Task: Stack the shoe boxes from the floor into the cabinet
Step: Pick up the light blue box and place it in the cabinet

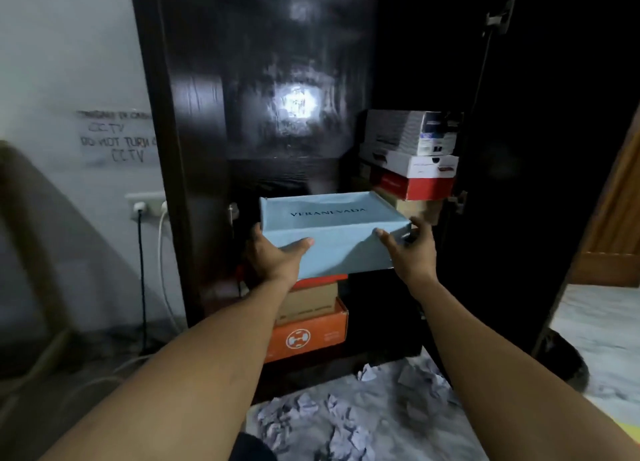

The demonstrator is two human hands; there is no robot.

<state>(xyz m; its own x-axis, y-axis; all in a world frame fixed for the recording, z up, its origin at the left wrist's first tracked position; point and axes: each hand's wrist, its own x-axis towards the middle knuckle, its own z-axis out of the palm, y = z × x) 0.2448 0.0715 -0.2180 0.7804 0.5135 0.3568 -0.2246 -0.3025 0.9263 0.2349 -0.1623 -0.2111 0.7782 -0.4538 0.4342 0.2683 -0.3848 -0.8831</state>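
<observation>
Head cam: pale-blue lidded shoe box (332,232), dark lettering, both hands.

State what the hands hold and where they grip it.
The light blue shoe box, gripped at its near corners: left hand at the left corner, right hand at the right.

The pale blue shoe box (332,232) looks like matt cardboard with a faintly fibrous surface. The cabinet door (270,79) is dark wood-grain laminate, glossy enough to mirror a bright light. The orange box (308,336) below is smooth printed card; the brown box (308,299) on it is plain kraft cardboard. Crumpled paper (304,415) lies on the polished marble-like floor (606,325).
</observation>
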